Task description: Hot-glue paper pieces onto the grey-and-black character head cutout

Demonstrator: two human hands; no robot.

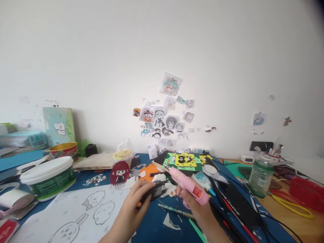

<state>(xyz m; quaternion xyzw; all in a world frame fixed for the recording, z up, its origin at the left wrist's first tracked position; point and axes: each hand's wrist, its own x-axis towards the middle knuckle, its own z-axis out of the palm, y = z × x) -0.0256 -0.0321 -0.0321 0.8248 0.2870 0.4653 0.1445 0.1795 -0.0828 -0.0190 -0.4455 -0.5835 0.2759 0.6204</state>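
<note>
My right hand [194, 206] grips a pink glue gun [188, 185], its nozzle pointing up and left toward an orange paper cutout [149, 170]. My left hand [138, 202] pinches a dark piece of cut paper [157, 190] just left of the gun, above the blue mat [157, 226]. A thin pencil [174, 211] lies on the mat between the two hands. White and black paper scraps surround the held piece.
White sheet of outlined cartoon figures [83, 216] at front left. White tub with green label [48, 177], red-gold bowl [63, 150], green can [260, 177] at right, red and yellow cables [291, 202], green-yellow craft piece [184, 160], stickers on the wall [162, 118].
</note>
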